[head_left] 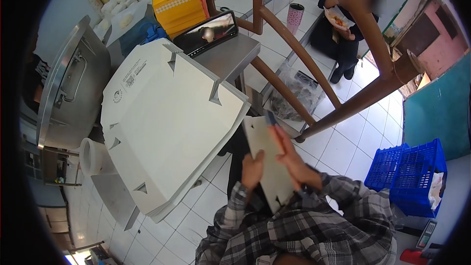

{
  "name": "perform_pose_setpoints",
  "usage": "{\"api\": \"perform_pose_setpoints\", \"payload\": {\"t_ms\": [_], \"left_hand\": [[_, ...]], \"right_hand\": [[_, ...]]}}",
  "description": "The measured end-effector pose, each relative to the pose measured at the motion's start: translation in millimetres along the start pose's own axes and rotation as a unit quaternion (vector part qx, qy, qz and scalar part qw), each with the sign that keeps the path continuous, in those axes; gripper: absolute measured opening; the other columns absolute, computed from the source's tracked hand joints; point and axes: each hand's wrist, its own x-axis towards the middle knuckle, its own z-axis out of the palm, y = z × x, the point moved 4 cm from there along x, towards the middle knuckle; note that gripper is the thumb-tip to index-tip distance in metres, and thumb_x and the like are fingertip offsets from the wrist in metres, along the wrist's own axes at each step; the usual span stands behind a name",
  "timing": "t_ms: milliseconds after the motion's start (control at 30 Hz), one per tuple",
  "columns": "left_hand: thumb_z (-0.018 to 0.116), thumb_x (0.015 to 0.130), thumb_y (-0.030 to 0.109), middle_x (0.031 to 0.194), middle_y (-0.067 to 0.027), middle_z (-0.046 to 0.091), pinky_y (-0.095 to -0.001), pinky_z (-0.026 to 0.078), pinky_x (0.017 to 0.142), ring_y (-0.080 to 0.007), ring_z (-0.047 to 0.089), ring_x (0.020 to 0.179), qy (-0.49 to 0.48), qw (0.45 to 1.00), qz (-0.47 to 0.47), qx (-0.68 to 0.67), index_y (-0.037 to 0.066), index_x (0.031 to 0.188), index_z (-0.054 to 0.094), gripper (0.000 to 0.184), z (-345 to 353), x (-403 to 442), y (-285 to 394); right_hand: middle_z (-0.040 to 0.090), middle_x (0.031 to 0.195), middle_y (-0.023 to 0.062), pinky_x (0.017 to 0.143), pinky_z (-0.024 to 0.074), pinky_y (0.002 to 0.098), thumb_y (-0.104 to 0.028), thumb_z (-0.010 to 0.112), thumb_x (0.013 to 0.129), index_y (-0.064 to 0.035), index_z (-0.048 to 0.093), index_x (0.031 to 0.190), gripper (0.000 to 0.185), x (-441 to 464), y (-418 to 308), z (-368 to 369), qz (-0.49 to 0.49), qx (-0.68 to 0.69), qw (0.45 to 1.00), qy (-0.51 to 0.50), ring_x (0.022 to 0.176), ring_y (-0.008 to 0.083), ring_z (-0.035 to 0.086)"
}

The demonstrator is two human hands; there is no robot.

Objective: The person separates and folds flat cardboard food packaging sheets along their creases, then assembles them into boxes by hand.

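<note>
A pale cardboard box blank (pixel 267 167), folded long and narrow with small cut slots at its ends, stands tilted in front of my body. My left hand (pixel 252 170) grips its left edge, thumb on the pale face. My right hand (pixel 298 165) is closed at the right edge, slightly blurred, fingers along an orange strip (pixel 276 138) with a dark blue end; whether this strip is the blank's printed side or a separate thing I cannot tell. To the left lies a stack of flat white box blanks (pixel 167 118) with cut slots and small black print.
A phone (pixel 208 33) playing video leans beside yellow boxes (pixel 179 2) on a metal table (pixel 225 56). A large steel pot (pixel 78 88) stands left. Brown metal bars (pixel 353 100) cross the right. Beyond sits a person (pixel 343 29) with food; a blue crate (pixel 402 172) is at right.
</note>
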Motion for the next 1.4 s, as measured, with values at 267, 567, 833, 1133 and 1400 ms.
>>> {"api": "perform_pose_setpoints", "payload": {"t_ms": [267,567,833,1133,1400], "left_hand": [[0.064,0.088,0.028,0.105,-0.0148,0.065,-0.0341,0.05,0.082,-0.0228,0.062,0.092,-0.018,0.988,-0.059,-0.14,-0.006,0.115,0.058,0.044,-82.5,17.2,-22.4],[0.065,0.09,0.029,0.108,-0.0179,0.065,-0.0353,0.049,0.085,-0.0257,0.062,0.097,-0.028,0.999,-0.012,-0.011,-0.008,0.119,0.056,0.048,-78.6,-28.1,-4.9],[0.064,0.091,0.029,0.111,-0.0192,0.064,-0.0351,0.048,0.088,-0.0255,0.062,0.101,-0.084,0.996,-0.02,0.015,-0.008,0.123,0.054,0.049,-78.4,-31.5,-7.1],[0.08,0.074,0.021,0.15,-0.0235,0.029,-0.0436,0.031,0.111,-0.0377,0.034,0.136,0.117,0.849,0.177,0.484,-0.002,0.146,0.026,0.093,-73.0,-44.0,74.4],[0.085,0.061,0.025,0.113,-0.0158,0.065,-0.041,0.048,0.092,-0.0332,0.062,0.107,-0.31,0.813,0.119,0.479,0.006,0.124,0.057,0.072,-19.3,69.3,121.4]], "right_hand": [[0.061,0.114,0.024,0.089,0.0514,0.0392,-0.027,0.052,0.077,0.005,0.038,0.138,0.071,-27.6,9.6,-128.9,0.168,0.38,0.908,0.05,0.097,0.0312,0.065],[0.052,0.13,0.0228,0.108,0.0277,0.0545,-0.007,0.066,0.071,-0.0117,0.028,0.146,0.084,16.4,-6.0,-113.7,-0.116,-0.512,0.843,0.115,0.119,0.0402,0.053],[0.066,0.107,0.0158,0.093,0.0451,0.0449,-0.017,0.085,0.053,-0.0074,0.052,0.122,0.076,136.7,-17.6,-40.9,0.143,-0.458,0.79,-0.381,0.107,0.0335,0.061],[0.064,0.09,0.0226,0.075,0.0512,0.0462,0.006,0.068,0.066,-0.0104,0.037,0.131,0.074,85.4,-30.8,-42.0,-0.04,-0.507,0.844,-0.17,0.088,0.0415,0.064],[0.062,0.073,0.0217,0.063,0.0517,0.0436,0.009,0.055,0.076,-0.0107,0.034,0.135,0.066,58.2,-75.3,-31.4,-0.085,-0.503,0.847,-0.148,0.071,0.0373,0.066]]}}
